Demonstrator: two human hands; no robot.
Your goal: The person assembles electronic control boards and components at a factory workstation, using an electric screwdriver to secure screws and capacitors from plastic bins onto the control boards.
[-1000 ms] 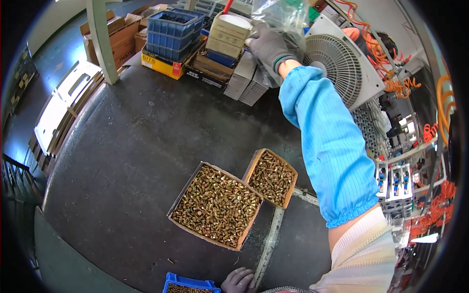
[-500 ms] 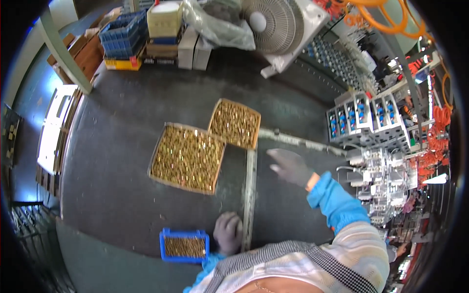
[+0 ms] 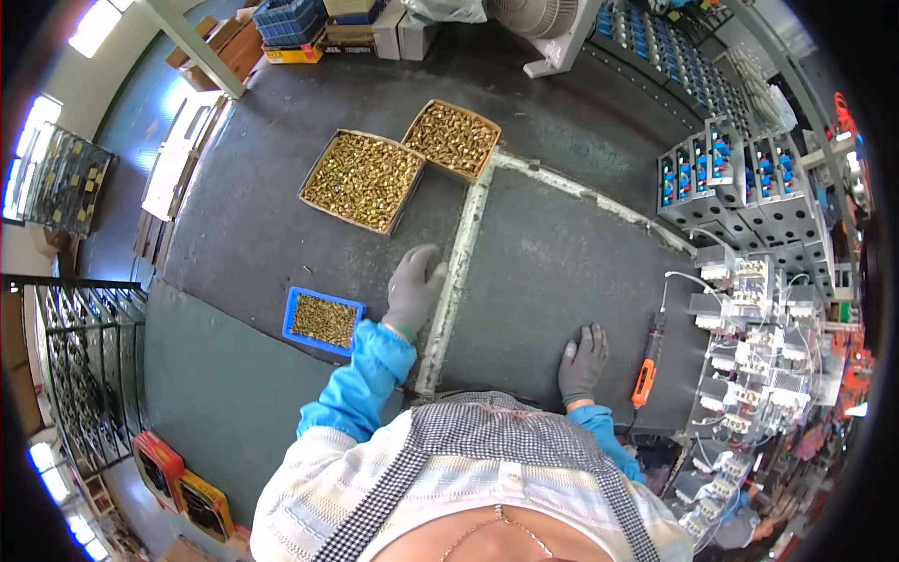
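My left hand (image 3: 412, 286), in a grey glove with a blue sleeve cover, is over the dark tabletop, thumb and fingers apart, with nothing seen in it. Just left of it stands a blue plastic tray (image 3: 360, 327) of small brass-coloured parts. Farther away, two shallow cardboard boxes sit corner to corner: a larger box (image 3: 302, 192) and a smaller box (image 3: 496, 140), both full of brass-coloured metal pieces. My right hand (image 3: 582, 363), also gloved, rests near the front edge with fingers stretched out. To its right lies an orange and black electric screwdriver (image 3: 646, 361).
A pale strip (image 3: 459, 253) crosses the tabletop between my hands. Metal fixtures (image 3: 749, 300) with white tubing line the right side, below grey housings (image 3: 702, 178) with blue parts. At the back are blue crates (image 3: 288, 23) and a fan (image 3: 538, 14). A wire rack (image 3: 89, 365) stands left.
My left hand has moved forward from beside the blue tray and its fingers have spread. My right hand has drawn back toward the front edge. The whole view has shifted, bringing the screwdriver into sight.
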